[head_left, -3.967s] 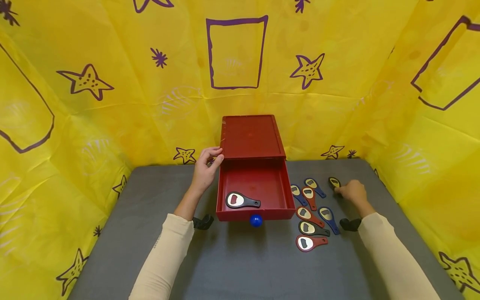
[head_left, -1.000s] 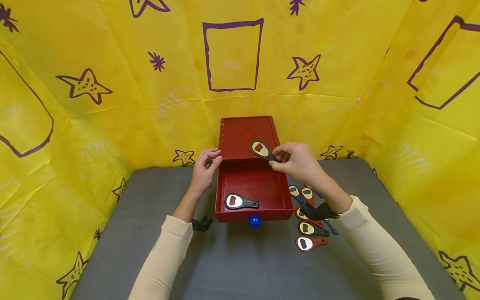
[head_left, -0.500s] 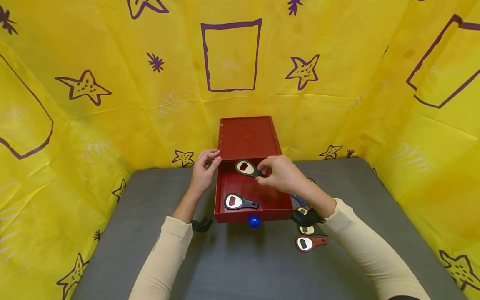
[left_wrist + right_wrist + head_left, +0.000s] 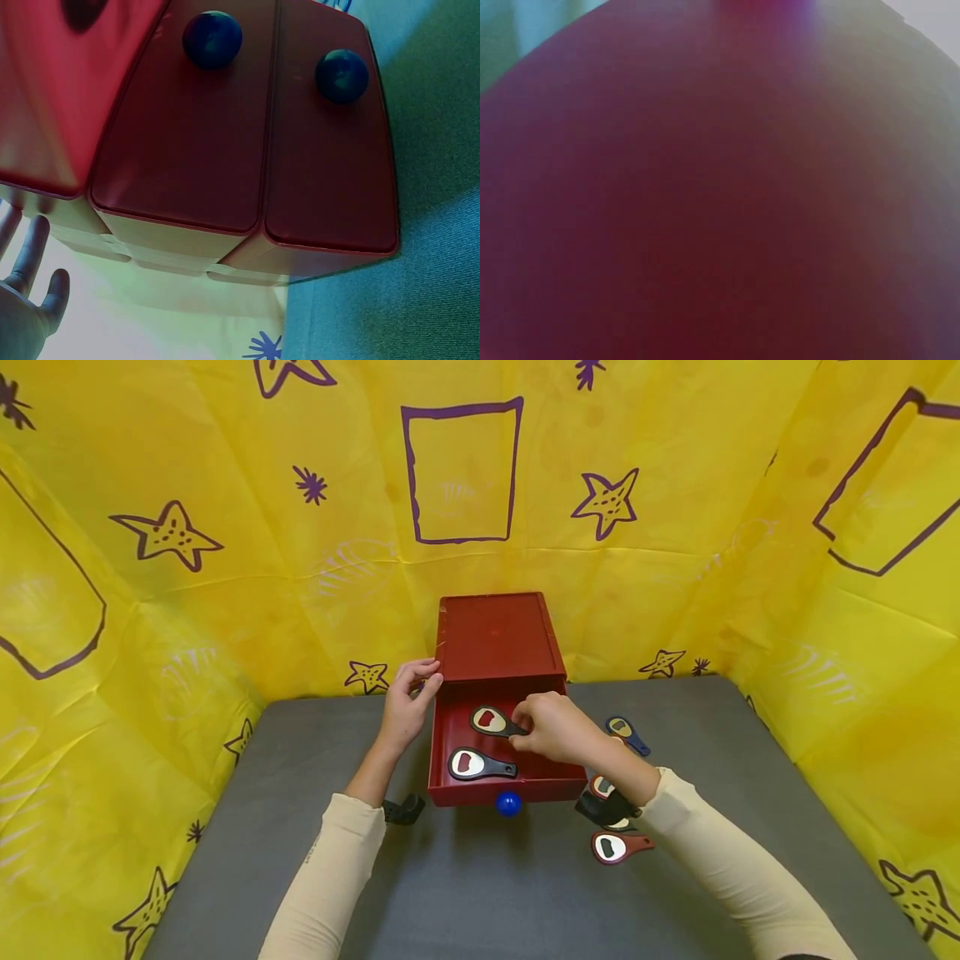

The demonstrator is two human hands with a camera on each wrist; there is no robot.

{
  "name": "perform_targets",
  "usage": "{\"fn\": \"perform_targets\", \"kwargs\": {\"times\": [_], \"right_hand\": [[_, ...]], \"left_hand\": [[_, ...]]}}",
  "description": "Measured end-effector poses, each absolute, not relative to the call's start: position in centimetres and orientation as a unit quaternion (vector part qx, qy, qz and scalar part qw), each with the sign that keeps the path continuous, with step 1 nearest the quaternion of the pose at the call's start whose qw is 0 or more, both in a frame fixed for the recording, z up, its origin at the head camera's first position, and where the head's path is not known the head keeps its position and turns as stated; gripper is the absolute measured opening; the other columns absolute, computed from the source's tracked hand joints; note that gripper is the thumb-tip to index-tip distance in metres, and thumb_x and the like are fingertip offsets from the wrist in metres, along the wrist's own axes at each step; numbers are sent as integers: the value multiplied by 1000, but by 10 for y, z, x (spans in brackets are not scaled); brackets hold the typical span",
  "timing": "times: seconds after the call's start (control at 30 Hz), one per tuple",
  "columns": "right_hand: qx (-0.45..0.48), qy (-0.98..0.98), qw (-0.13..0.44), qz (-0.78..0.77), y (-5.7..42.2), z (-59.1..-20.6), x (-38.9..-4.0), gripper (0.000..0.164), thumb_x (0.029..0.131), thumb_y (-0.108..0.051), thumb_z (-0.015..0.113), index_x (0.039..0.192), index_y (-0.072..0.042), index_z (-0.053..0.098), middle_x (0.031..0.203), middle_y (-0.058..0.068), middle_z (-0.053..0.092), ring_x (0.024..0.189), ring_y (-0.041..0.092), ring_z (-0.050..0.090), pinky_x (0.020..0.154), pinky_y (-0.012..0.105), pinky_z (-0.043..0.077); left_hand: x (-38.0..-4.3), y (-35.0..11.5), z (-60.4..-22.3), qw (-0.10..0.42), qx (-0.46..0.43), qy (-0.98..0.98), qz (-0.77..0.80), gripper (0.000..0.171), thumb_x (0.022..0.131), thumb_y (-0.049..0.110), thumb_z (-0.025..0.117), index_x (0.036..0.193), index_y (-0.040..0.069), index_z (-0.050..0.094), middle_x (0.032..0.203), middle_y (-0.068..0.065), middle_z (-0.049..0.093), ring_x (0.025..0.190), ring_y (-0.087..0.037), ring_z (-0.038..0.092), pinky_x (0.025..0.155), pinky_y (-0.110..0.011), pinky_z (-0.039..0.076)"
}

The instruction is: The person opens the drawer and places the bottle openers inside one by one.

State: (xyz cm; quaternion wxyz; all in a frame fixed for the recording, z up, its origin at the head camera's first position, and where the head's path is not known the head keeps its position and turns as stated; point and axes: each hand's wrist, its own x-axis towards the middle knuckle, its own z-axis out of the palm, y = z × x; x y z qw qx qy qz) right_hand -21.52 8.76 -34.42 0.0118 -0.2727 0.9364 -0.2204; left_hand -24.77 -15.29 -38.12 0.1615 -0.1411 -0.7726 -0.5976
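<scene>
So the grey table [image 4: 480, 893] is the base for everything, with a red cabinet [image 4: 495, 639] standing near its far edge. The top drawer [image 4: 461, 795] sits pulled out, I'd guess so the inside can be reached from above.

The left hand [image 4: 407, 710] has its fingers apart and loose, tips up against the cabinet's left edge. Looks to me like it's steadying the cabinet rather than gripping it. The right hand [image 4: 557, 727] is clamped on the handle end of a black bottle opener [image 4: 498, 723], probably because that leaves the wide end clear of the fingers. It's inside the drawer, but I can't tell if it's touching the bottom.

Looks-wise: rounded paddle shape, black rim, cream face, cutout showing drawer red through it. A second black opener [image 4: 487, 766] lies just in front, handle pointing much the same way, face whiter. A blue opener [image 4: 628, 737] and a red opener [image 4: 622, 849] lie on the table to the right; others there are partly hidden. Smallest bit is the drawer's blue knob [image 4: 508, 803].
</scene>
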Motion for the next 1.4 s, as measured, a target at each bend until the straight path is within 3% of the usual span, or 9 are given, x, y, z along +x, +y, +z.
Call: {"fn": "perform_targets", "kwargs": {"times": [0.1, 0.3, 0.67, 1.0, 1.27, 1.4], "right_hand": [[-274, 939, 12, -205, 87, -348, -215, 20, 80, -21, 76, 92, -5, 74, 73, 2, 63, 73, 16, 53, 68, 29, 45], [-275, 944, 9, -181, 85, -353, -214, 15, 80, -21, 76, 86, -7, 73, 71, 1, 61, 73, 18, 53, 65, 29, 42], [-271, 950, -4, -153, 81, -358, -214, 17, 82, -21, 77, 91, -7, 76, 85, 7, 71, 77, 20, 59, 71, 33, 51], [-282, 946, -11, -163, 83, -358, -214, 18, 83, -21, 75, 94, -7, 76, 90, 7, 72, 84, 23, 62, 77, 36, 53], [-290, 939, -8, -186, 85, -356, -213, 21, 85, -23, 74, 97, -6, 76, 91, 7, 70, 84, 21, 61, 79, 36, 52], [-292, 933, -8, -212, 89, -352, -211, 21, 86, -24, 73, 98, -6, 76, 91, 6, 70, 81, 18, 60, 74, 31, 52]], "left_hand": [[-248, -153, -382, 163, -142, -770, -600, 28, 96, 8, 60, 117, -11, 61, 130, -27, 52, 120, -34, 50, 92, -14, 42], [-247, -152, -381, 159, -139, -771, -600, 28, 96, 8, 59, 117, -11, 60, 130, -26, 52, 121, -34, 50, 97, -28, 43], [-246, -152, -380, 159, -141, -773, -597, 29, 96, 8, 59, 118, -10, 60, 131, -26, 52, 121, -35, 50, 101, -38, 44], [-248, -153, -381, 162, -142, -772, -598, 29, 96, 8, 59, 118, -10, 60, 131, -26, 52, 122, -36, 49, 94, -16, 41], [-249, -153, -382, 159, -139, -770, -602, 29, 96, 7, 59, 119, -11, 60, 132, -26, 51, 121, -34, 49, 102, -39, 43], [-249, -153, -383, 158, -136, -773, -599, 29, 96, 8, 59, 119, -10, 60, 132, -25, 51, 121, -32, 49, 102, -38, 43]]}}
